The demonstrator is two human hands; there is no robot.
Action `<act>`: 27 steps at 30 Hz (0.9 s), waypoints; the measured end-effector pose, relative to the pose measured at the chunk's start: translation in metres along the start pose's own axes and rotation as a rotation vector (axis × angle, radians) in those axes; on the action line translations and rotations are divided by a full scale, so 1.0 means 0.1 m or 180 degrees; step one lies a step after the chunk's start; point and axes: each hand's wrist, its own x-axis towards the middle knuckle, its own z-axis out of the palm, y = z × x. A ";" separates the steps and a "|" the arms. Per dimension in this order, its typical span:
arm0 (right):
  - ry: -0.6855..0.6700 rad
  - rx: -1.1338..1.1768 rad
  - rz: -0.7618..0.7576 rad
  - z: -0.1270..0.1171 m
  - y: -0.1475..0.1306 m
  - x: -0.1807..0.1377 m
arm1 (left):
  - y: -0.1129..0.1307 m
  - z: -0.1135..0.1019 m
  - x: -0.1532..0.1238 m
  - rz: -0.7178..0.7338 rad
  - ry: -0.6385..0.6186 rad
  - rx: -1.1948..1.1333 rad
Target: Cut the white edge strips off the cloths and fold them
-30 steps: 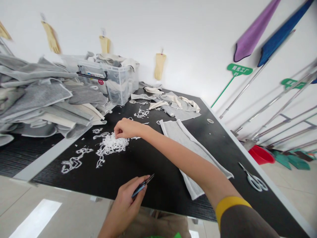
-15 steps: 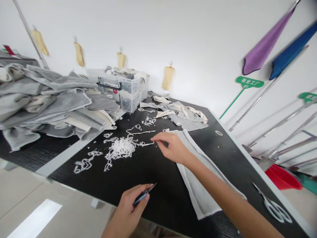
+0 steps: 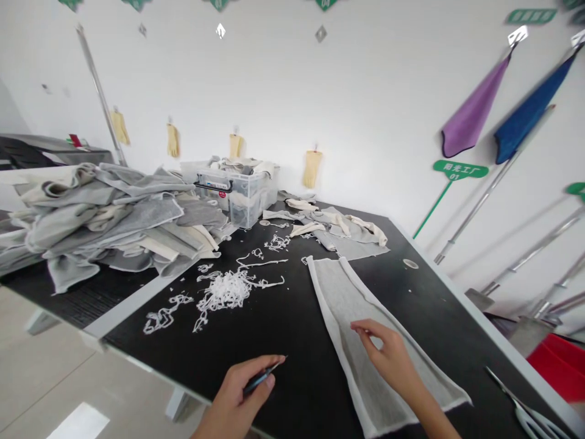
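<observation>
My left hand is closed round a small blue-handled pointed tool, its thin metal tip sticking out past the fingers. Most of that tool is hidden in the palm. Over the middle of a grey cloth piece with white edges is my right hand, thumb and fingertips brought together and no item visible between them. The long cloth lies flat on the black table. Left of it sits a tangled heap of white thread scraps, with loose strands reaching toward the cloth.
A large pile of grey and cream cloths covers the left side. Behind stand a clear plastic box of cloths and another cloth heap. Scissors lie at the right edge. A red bucket is beyond the table.
My right hand has drawn back from the thread strand's end to above the grey cloth. My left hand keeps the tool. The camera view has tilted up.
</observation>
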 end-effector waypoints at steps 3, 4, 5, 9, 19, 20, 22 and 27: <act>0.0060 0.0109 0.0119 0.08 0.16 -0.08 | 0.08 0.01 0.06 -0.0130 -0.0036 -0.0242; 0.0083 0.0153 0.0148 0.11 0.21 -0.09 | 0.11 0.01 0.10 -0.0145 -0.0065 -0.0287; 0.0109 0.0190 0.0171 0.13 0.25 -0.11 | 0.15 0.01 0.15 -0.0148 -0.0092 -0.0305; 0.0260 0.0293 0.0194 0.19 0.37 -0.14 | 0.39 0.01 0.40 -0.0060 -0.0281 -0.0189; 0.0410 0.0192 0.0099 0.15 0.35 -0.19 | 0.87 0.40 1.01 0.0579 -0.0565 -0.0290; 0.0392 0.0192 0.0117 0.15 0.34 -0.19 | 0.85 0.45 1.02 0.0581 -0.0578 -0.0297; 0.0346 0.0201 0.0149 0.14 0.31 -0.18 | 0.79 0.52 1.04 0.0556 -0.0614 -0.0338; 0.0219 0.0232 0.0198 0.15 0.26 -0.17 | 0.60 0.63 1.06 0.0490 -0.0675 -0.0493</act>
